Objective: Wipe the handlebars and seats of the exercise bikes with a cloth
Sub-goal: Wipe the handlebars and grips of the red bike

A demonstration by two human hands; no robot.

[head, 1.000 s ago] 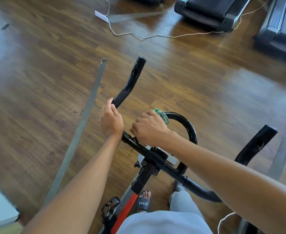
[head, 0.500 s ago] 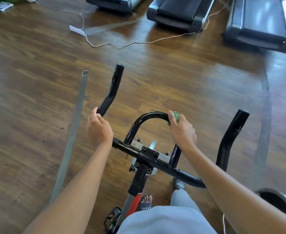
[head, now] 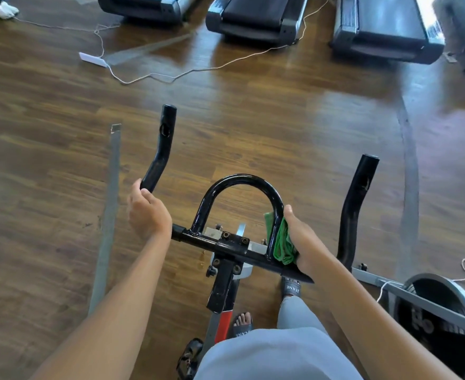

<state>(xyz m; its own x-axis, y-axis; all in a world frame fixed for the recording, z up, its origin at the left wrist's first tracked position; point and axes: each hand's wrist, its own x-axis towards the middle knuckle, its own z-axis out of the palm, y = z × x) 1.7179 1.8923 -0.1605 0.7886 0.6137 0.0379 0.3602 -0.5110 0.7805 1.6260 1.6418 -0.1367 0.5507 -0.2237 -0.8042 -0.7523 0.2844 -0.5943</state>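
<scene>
Down the right leg of the loop (head: 239, 179) the green cloth (head: 280, 244) has slid since half a second ago, from the crown of the arch to just above the crossbar (head: 198, 238) of the handlebars (head: 358, 204). The right hand (head: 301, 239) clasps the bunched cloth against that tube, thumb up along it and the other fingers out of sight behind the fabric (wrapped round, as far as I can judge), so the rag rubs the metal on all sides as it travels. The left hand (head: 147, 212) has kept its place, curled round the base of the left horn (head: 162, 149); that grip looks meant to steady the bike against the push of the wiping. My reading is that the loop is nearly done, while both horns and the seat, which is out of view, are yet to come. Below the bars run the black stem (head: 221, 286) and a red frame tube (head: 224, 326), with a pedal (head: 190, 355) and the person's sandalled feet (head: 290, 287) beside them. All of it stands on a glossy wooden floor (head: 47, 174) crossed by a grey strip (head: 108, 215). A second bike's flywheel (head: 439, 311) sits at the lower right. Farther off, three treadmills (head: 256, 17) line the top of the view, with a white cable (head: 171, 75) trailing in front of them.
</scene>
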